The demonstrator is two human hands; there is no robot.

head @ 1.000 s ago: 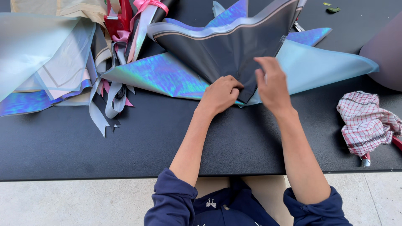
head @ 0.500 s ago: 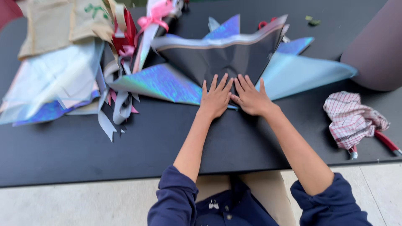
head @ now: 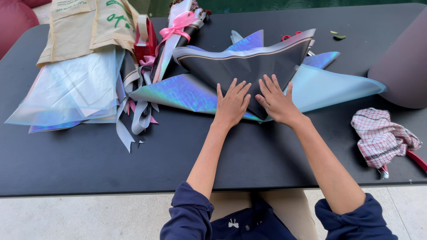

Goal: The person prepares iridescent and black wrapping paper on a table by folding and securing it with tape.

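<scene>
left hand (head: 231, 104): lying flat, fingers spread, pinning the dark wrapping paper (head: 240, 66) so it's not springing up
right hand (head: 278, 102): doing the same right beside it
table (head: 89, 164): taking the pressure

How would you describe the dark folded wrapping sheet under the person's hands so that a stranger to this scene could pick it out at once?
Start at the black table and find the fan of shiny wrapping sheets at its middle. On top lies the dark grey sheet, folded to a point, with the left hand and right hand pressed flat on it. Unlike the iridescent blue sheets beneath, it is matt charcoal with a pale stripe along its edge.
</scene>
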